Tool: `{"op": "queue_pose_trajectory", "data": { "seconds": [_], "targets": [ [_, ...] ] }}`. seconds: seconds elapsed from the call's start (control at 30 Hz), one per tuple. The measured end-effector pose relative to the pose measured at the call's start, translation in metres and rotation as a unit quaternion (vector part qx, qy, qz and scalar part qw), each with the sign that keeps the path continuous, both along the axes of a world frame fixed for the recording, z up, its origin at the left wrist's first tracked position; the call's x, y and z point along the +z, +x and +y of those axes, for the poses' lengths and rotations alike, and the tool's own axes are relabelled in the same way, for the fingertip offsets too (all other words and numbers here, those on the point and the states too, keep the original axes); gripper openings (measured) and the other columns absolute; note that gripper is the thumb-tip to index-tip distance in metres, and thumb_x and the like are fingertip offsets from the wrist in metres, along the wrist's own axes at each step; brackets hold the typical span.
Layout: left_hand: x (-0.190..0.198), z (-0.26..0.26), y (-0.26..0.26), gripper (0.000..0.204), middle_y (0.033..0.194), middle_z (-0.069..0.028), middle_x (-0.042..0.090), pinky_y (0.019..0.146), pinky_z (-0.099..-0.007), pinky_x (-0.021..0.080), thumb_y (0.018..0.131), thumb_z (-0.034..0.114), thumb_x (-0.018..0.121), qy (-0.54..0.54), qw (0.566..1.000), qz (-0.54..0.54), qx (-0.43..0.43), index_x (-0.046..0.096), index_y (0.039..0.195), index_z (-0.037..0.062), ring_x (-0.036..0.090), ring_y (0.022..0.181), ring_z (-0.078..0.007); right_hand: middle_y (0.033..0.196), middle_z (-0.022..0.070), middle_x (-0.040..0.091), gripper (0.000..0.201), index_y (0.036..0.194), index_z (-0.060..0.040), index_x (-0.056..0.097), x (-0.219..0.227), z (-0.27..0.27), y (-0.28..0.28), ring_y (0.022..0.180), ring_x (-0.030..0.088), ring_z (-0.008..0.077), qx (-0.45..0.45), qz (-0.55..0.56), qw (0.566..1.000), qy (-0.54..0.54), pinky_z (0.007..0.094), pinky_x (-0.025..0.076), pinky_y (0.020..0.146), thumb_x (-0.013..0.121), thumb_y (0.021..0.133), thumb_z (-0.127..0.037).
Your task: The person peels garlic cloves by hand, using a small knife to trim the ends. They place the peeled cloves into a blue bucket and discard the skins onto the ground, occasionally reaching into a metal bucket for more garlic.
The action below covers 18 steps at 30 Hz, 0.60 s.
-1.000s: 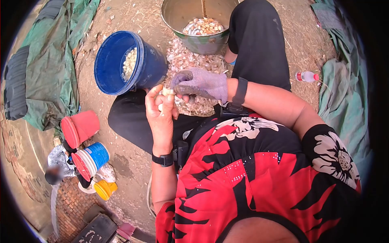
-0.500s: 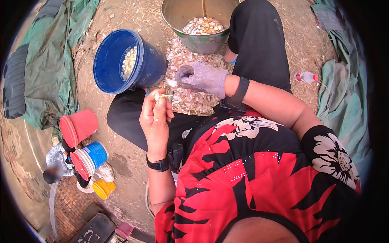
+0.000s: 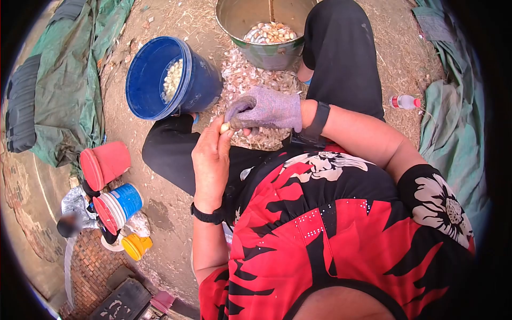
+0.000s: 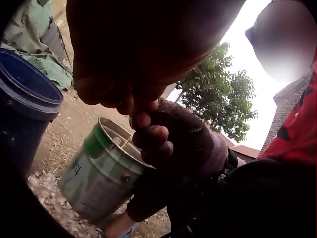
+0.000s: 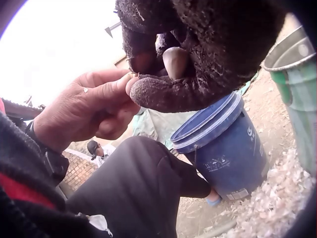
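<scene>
My bare left hand (image 3: 209,157) pinches a pale garlic clove (image 3: 224,128) between thumb and forefinger, its back turned up. My right hand (image 3: 269,109), in a purple glove with dark, dirty fingers, meets it at the same clove, fingertips against fingertips. In the right wrist view another whitish clove (image 5: 175,63) sits in the curl of the gloved fingers. Seen from the left wrist, both hands are dark and the held clove is mostly hidden. A blue bucket (image 3: 205,82) with peeled cloves (image 3: 173,80) leans beyond the left hand.
Beyond the hands, a green bucket (image 3: 272,60) holds unpeeled cloves (image 3: 269,33). Garlic skins (image 3: 242,72) cover the ground between the buckets. A red bucket (image 3: 112,161), a blue-and-white bucket (image 3: 127,201) and another person (image 3: 74,205) are at the left; a bottle (image 3: 405,101) lies right.
Half a second ago the hands were apart, with a white scrap beside the glove. Now they have come back together, and the left hand has turned its back upward.
</scene>
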State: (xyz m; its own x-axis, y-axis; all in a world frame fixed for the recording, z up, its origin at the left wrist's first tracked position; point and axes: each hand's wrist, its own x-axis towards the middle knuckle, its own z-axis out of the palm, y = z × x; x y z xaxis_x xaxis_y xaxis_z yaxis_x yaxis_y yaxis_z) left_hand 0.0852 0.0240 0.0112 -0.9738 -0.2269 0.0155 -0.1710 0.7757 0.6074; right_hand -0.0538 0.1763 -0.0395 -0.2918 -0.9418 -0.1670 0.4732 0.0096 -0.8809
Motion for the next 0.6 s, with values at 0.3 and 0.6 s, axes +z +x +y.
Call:
{"op": "queue_pose_trajectory", "data": {
  "seconds": [0.3, 0.6],
  "targets": [
    [0.002, 0.01, -0.006, 0.031, 0.09, -0.019, 0.064, 0.072, -0.0352, 0.051, 0.093, 0.004, 0.061, 0.015, 0.999, -0.037, 0.007, 0.057, 0.124, 0.0023, 0.064, 0.078, -0.0312, 0.08, 0.0008, 0.063, 0.024, 0.103, -0.0032, 0.069, -0.009, -0.002, -0.006, 0.066, 0.057, 0.0065, 0.014, 0.11, 0.992, 0.057, 0.022, 0.048, 0.061, 0.065, 0.091, -0.023],
    [-0.008, 0.01, 0.0, 0.021, 0.095, -0.013, 0.065, 0.064, -0.0304, 0.052, 0.098, 0.004, 0.055, 0.225, 0.973, 0.001, 0.059, 0.052, 0.119, 0.0031, 0.063, 0.071, -0.0186, 0.082, 0.0051, 0.065, 0.026, 0.103, -0.0006, 0.067, -0.019, 0.001, -0.006, 0.067, 0.062, 0.0094, -0.009, -0.163, 0.987, -0.009, 0.0233, 0.05, 0.062, 0.064, 0.093, -0.025]
  ]
}}
